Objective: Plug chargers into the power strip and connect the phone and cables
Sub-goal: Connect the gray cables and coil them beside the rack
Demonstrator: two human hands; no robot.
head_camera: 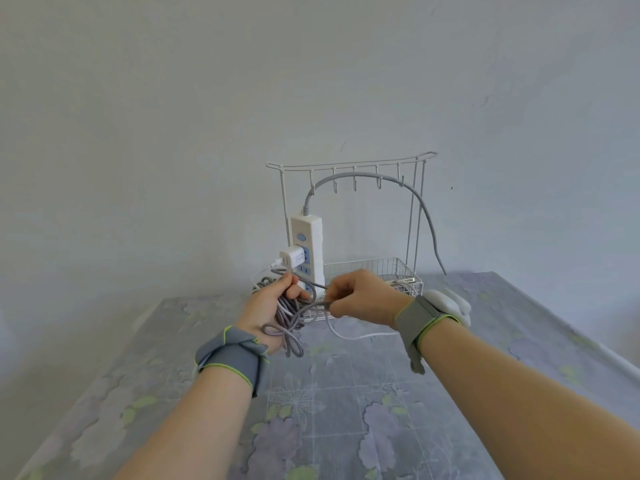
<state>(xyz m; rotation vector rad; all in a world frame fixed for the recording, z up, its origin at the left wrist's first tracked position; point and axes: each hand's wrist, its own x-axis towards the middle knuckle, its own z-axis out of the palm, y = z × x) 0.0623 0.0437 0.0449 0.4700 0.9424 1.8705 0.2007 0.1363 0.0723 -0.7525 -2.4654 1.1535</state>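
At table centre, the tangled grey braided cable bundle [289, 317] sits bunched in the left hand [268, 311], fingers curled around it, so the right hand [360, 297] at three o'clock can pinch out one strand; the upright white power strip [306, 249], with its white charger cube [292, 260], stands at twelve o'clock.

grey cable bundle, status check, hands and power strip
Left hand grips coiled grey cable bundle. Right hand pinches one strand. White charger in upright white power strip. Nothing blocking.
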